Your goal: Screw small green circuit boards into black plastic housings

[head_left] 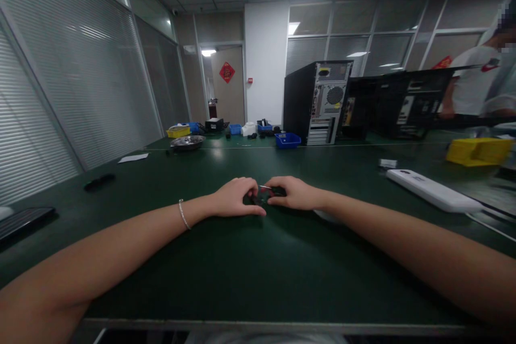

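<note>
My left hand [237,196], with a bracelet at its wrist, is curled around a small dark part [255,200] just above the green tabletop [226,269]. Thumb and fingers close on it from two sides. Facing it, my right hand [294,193] pinches a small dark tool [278,191] with a thin metal tip that points left toward the part. A speck of green shows between the hands. The exact kinds of the part and the tool are too small to make out. Something pale lies partly hidden beneath my right wrist.
A computer tower [318,105] stands at the back right, beside a blue bin [287,140]. A white power strip [433,190] and a yellow bin [479,151] are at right, near a person. A metal dish [187,142] sits back left; a dark keyboard [26,224] lies far left.
</note>
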The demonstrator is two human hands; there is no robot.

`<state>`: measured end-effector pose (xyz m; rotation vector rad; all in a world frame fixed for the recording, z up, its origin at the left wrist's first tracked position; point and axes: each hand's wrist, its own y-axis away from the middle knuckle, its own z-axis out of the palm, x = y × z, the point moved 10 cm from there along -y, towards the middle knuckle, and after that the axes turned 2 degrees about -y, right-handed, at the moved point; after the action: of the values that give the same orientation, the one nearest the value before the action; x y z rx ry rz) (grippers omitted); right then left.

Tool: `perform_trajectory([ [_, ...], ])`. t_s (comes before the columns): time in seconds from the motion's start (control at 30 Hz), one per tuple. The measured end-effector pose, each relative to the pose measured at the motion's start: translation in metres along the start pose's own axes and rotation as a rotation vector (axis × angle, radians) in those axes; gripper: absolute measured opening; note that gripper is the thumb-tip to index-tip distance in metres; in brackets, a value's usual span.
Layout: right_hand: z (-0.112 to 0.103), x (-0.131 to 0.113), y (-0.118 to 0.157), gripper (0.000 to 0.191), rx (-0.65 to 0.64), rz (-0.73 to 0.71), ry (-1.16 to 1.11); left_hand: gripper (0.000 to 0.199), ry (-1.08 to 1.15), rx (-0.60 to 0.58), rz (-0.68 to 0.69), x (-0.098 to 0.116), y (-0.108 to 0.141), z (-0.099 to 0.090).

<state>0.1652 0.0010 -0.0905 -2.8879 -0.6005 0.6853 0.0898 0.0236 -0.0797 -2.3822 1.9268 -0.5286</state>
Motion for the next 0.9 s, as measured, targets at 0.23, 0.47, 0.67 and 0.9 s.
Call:
perform_trajectory([
  [0.23, 0.001, -0.012, 0.000, 0.031, -0.037, -0.052, 0.093, 0.042, 0.118, 0.010, 0.047, 0.003, 0.001, 0.003],
  [0.47, -0.010, -0.012, 0.003, 0.026, 0.160, -0.043, 0.177, 0.042, 0.355, 0.104, -0.022, -0.023, -0.002, 0.003],
  [0.67, -0.027, -0.018, 0.007, 0.022, 0.369, -0.034, 0.168, 0.042, 0.794, 0.106, -0.088, -0.031, -0.006, 0.010],
  [0.9, -0.026, -0.027, 0.011, 0.023, 0.437, -0.056, 0.270, 0.047, 0.914, 0.099, -0.148, -0.031, -0.007, 0.019],
])
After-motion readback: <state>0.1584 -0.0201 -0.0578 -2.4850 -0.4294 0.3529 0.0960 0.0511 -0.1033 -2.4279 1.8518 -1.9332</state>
